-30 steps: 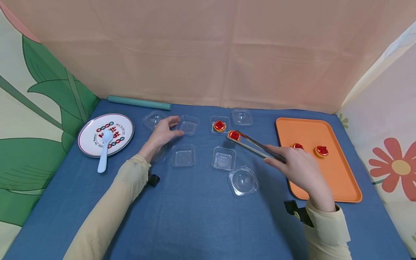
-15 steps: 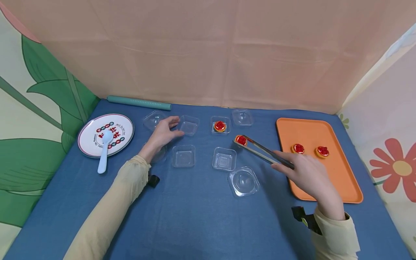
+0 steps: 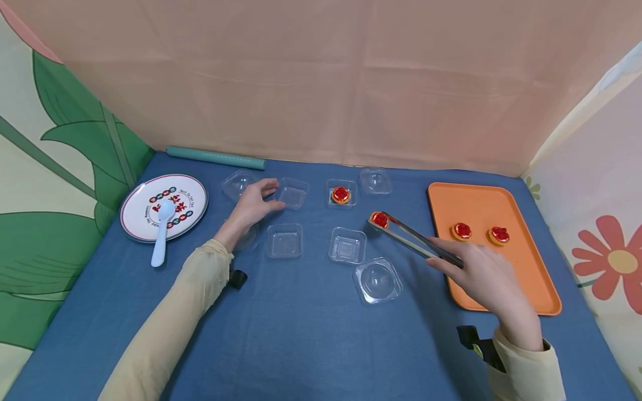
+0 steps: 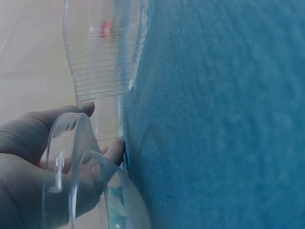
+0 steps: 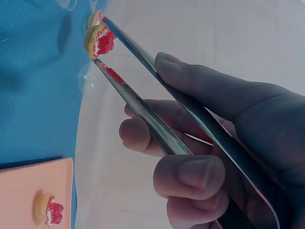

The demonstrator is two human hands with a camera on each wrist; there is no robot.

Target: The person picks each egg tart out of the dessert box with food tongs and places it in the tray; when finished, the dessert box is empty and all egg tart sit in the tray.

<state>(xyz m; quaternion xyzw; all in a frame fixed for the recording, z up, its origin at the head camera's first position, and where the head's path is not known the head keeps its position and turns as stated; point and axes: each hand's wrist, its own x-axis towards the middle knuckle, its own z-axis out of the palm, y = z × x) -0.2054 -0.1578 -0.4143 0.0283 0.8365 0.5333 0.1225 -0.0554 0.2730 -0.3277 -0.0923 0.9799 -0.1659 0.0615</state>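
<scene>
My right hand grips a pair of metal tongs, whose tips pinch a small tart with red topping over the blue cloth. In the right wrist view the tart sits between the tong tips, with thumb and fingers around the tong arms. My left hand is at the left side of a clear plastic container, thumb and fingers spread and relaxed; whether they touch it is hard to tell. Another tart lies in a clear container to its right.
An orange tray on the right bears two tarts. More clear containers and lids stand about the middle. On the left are a white plate with a light blue spoon, and a teal roll behind.
My right hand has drawn the tongs and the pinched tart rightward and a little nearer to me, away from the container with the tart in it. The left hand has stayed put.
</scene>
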